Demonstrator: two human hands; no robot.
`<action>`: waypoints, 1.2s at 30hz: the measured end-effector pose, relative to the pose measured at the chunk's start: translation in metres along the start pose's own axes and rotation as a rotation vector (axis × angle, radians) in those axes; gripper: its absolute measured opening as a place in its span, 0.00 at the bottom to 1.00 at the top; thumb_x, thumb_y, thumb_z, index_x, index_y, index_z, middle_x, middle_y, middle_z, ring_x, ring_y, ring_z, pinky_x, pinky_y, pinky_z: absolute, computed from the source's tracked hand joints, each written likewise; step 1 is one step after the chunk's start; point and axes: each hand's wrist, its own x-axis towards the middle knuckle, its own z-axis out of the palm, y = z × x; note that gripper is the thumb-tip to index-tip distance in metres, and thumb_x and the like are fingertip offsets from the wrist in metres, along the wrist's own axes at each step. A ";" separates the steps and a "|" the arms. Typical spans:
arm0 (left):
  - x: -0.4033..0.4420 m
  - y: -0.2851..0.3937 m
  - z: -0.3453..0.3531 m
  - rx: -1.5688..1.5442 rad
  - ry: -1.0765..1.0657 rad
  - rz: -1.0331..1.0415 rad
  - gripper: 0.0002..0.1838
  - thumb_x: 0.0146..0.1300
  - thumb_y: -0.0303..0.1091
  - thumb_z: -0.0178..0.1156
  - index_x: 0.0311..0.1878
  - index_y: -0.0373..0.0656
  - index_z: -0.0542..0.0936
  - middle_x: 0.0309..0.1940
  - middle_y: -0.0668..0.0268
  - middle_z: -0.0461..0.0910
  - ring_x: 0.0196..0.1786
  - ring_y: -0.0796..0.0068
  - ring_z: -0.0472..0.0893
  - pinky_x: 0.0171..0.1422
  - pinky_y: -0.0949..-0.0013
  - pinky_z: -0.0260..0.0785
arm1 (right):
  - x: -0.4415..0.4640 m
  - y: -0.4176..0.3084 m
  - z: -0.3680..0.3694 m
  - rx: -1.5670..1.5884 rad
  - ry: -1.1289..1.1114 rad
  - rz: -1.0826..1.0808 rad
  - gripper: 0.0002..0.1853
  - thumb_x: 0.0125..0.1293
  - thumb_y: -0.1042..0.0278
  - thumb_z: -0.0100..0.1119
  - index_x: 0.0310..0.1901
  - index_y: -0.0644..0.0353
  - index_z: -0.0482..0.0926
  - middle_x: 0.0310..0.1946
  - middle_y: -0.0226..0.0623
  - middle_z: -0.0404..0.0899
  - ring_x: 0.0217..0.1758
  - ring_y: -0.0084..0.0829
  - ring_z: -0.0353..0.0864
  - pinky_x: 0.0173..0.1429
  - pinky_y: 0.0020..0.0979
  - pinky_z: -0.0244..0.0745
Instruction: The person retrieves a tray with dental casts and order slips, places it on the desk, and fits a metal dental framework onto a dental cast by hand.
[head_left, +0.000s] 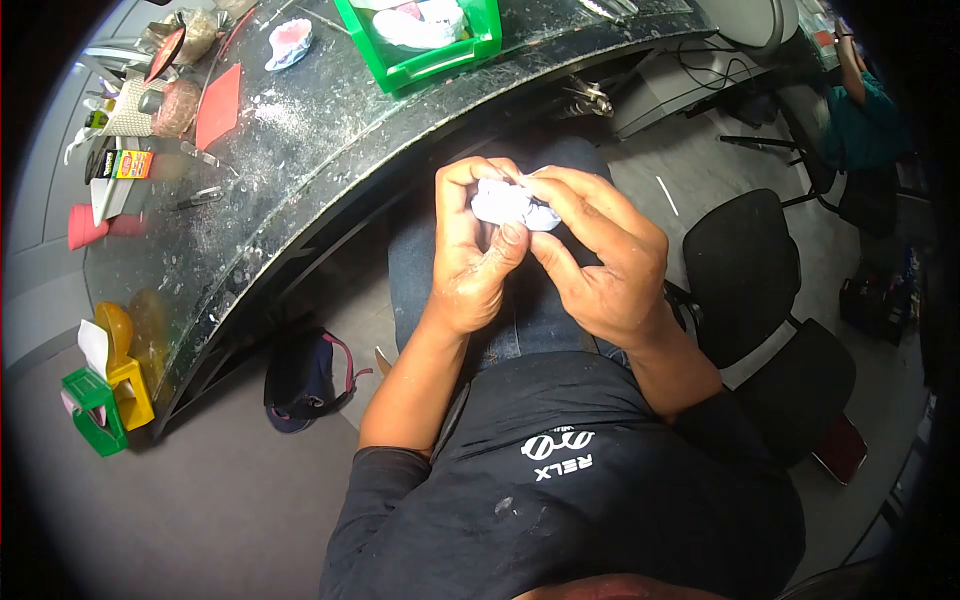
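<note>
White lump [498, 203] held above a jeans-clad lap [410, 270]
Left hand [466, 262] and right hand [612, 255] pinch it from either side, near the desk [310, 165] with its green bin [450, 64]

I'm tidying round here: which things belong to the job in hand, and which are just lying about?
Job in hand:
white lump, held in the left hand and right hand
probably the green tray with white stuff inside

Seemingly just lying about:
red sheet
black chair
</note>
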 end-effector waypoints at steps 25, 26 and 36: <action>-0.005 0.006 0.001 -0.271 -0.170 -0.245 0.46 0.68 0.54 0.59 0.78 0.29 0.61 0.55 0.53 0.78 0.45 0.76 0.78 0.36 0.77 0.66 | 0.011 0.014 -0.018 0.157 -0.174 -0.016 0.17 0.52 0.77 0.76 0.43 0.61 0.81 0.38 0.36 0.80 0.35 0.30 0.77 0.46 0.31 0.76; -0.005 0.005 0.002 -0.260 -0.156 -0.245 0.46 0.67 0.54 0.58 0.78 0.28 0.61 0.54 0.52 0.78 0.44 0.77 0.78 0.35 0.78 0.66 | 0.011 0.012 -0.017 0.199 -0.178 0.057 0.16 0.52 0.78 0.76 0.41 0.61 0.81 0.38 0.35 0.80 0.35 0.30 0.77 0.45 0.31 0.75; -0.005 0.000 0.011 -0.201 -0.060 -0.245 0.46 0.65 0.53 0.58 0.76 0.25 0.64 0.53 0.52 0.80 0.44 0.75 0.80 0.31 0.82 0.63 | 0.010 0.013 -0.011 0.186 -0.220 0.181 0.13 0.48 0.79 0.70 0.33 0.59 0.75 0.33 0.34 0.73 0.39 0.31 0.75 0.41 0.33 0.74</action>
